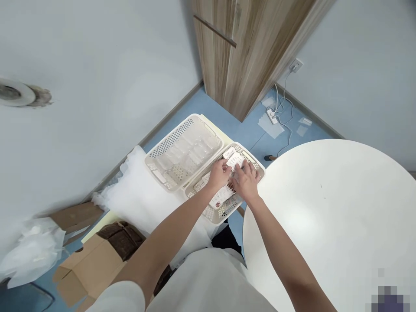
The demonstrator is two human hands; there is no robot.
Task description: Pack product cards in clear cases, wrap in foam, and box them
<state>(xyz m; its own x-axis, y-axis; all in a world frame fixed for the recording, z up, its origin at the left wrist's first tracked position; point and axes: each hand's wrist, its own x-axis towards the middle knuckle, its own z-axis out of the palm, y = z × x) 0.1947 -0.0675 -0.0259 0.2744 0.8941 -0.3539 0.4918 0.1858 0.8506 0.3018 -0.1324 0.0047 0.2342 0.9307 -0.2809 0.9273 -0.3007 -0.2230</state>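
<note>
A: Hands?
B: Left hand (220,174): fingers bent, tips at the edge of a white printed card (235,160). Right hand (246,181): fingers curled narrowly beside it, touching the cards; whether either grips, cannot tell.
A: Location of card?
B: Inside the right-hand white basket (251,156), over other printed pieces.
A: Adjacent stock?
B: Second white basket (169,140), alongside, containing clear plastic packets (196,149). Cardboard box (92,268), brown, flaps open, lower left.

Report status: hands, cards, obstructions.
Left hand and right hand at printed white cards. Cards inside perforated basket. Second basket alongside; nothing visibly blocking either hand.
</note>
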